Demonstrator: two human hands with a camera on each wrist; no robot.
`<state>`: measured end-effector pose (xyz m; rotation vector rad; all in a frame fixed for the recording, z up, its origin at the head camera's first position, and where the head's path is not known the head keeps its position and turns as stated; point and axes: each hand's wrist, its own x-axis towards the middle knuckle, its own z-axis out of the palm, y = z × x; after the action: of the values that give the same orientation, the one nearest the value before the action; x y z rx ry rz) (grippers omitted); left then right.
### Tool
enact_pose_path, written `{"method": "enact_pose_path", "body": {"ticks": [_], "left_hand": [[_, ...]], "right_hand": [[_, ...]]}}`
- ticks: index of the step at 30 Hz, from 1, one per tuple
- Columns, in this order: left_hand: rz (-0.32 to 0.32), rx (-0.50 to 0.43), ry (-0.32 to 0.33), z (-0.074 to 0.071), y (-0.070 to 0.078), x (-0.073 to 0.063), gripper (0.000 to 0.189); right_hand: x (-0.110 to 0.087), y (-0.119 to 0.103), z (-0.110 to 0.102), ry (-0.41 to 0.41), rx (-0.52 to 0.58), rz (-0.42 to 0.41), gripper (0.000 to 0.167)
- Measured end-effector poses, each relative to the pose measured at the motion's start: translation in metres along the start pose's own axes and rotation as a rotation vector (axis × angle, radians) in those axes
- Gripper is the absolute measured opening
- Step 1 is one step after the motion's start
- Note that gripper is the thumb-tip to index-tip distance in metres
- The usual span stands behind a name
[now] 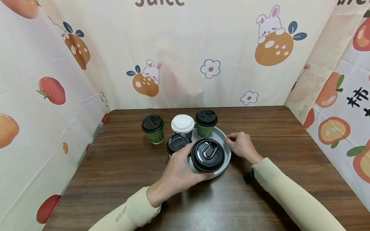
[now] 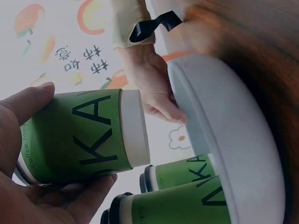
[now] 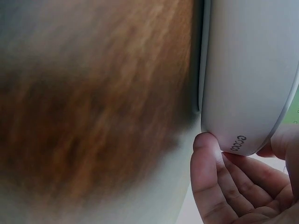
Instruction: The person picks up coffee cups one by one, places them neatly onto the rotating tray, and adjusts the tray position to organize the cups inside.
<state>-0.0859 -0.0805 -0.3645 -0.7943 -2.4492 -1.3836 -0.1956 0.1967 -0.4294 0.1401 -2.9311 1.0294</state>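
My left hand (image 1: 180, 170) grips a paper coffee cup (image 2: 79, 135) with a green sleeve and a shiny black lid, held over the near part of a round pale grey tray (image 1: 226, 157). The cup is apart from the tray in the left wrist view. At the tray's right side my right hand (image 1: 242, 146) pinches the rim, thumb inside and fingers against the outer wall (image 3: 252, 74). A black-lidded green cup (image 1: 206, 128) stands in the back of the tray. Beside it are a white-lidded cup (image 1: 183, 124) and another black-lidded cup (image 1: 177, 142), partly hidden; their bases cannot be seen.
A separate green cup (image 1: 153, 130) with a black lid stands on the brown wooden table (image 1: 127, 166), left of the group. Printed cloth (image 1: 185, 64) hangs behind the table and along both sides.
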Motion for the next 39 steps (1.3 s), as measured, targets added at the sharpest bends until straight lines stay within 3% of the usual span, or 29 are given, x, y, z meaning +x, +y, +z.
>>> {"method": "enact_pose_path", "body": {"ticks": [10,27,39], "left_hand": [[-0.022,0.001,0.003,0.006,-0.005,-0.002,0.084],[0.014,0.003,-0.008,0.019,-0.011,-0.008,0.08],[-0.029,0.03,-0.016,0.03,-0.019,-0.01,0.082]], "right_hand": [[0.0,0.0,0.0,0.005,-0.005,-0.006,0.025],[-0.001,0.0,0.0,0.015,-0.01,-0.014,0.025],[-0.001,0.001,-0.001,0.007,-0.006,-0.011,0.026]]}}
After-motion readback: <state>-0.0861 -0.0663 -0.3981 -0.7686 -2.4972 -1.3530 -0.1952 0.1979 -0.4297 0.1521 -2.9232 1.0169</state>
